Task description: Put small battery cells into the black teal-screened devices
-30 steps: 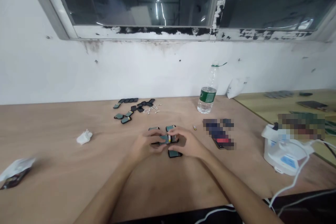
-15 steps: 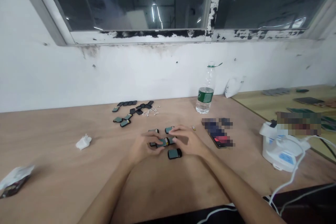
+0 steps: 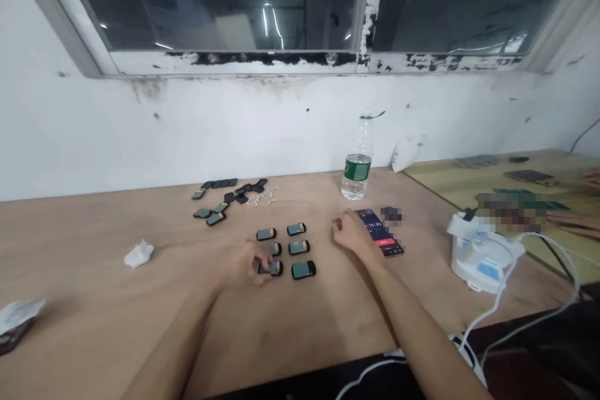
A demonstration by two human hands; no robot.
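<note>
Small black-cased modules with grey-green faces lie in two columns of three on the table. My left hand (image 3: 247, 262) is closed on the nearest left module (image 3: 270, 268), thumb and fingers at its left part. Its knuckles partly cover the middle left module (image 3: 277, 249); beyond lies the far left module (image 3: 266, 234). In the right column are a far module (image 3: 296, 229), a middle module (image 3: 299, 247) and a near module (image 3: 304, 270). Most carry a yellow strip at one end; the near right one shows none. My right hand (image 3: 351, 231) pinches at the tabletop beside the phone (image 3: 387, 240), its fingertips hiding what they hold.
Farther back lie more black modules (image 3: 225, 184) and small white scraps (image 3: 262, 199). A water bottle (image 3: 357, 175) stands by the wall. Crumpled tissue (image 3: 139, 254) is at left. A white charging device (image 3: 482, 256) with cables stands at right, near another person's hand (image 3: 574, 222).
My hands have moved apart: the left slightly nearer me, the right over to the phone. The modules between them now stand in tidy columns. The small yellow piece by the phone is hidden.
</note>
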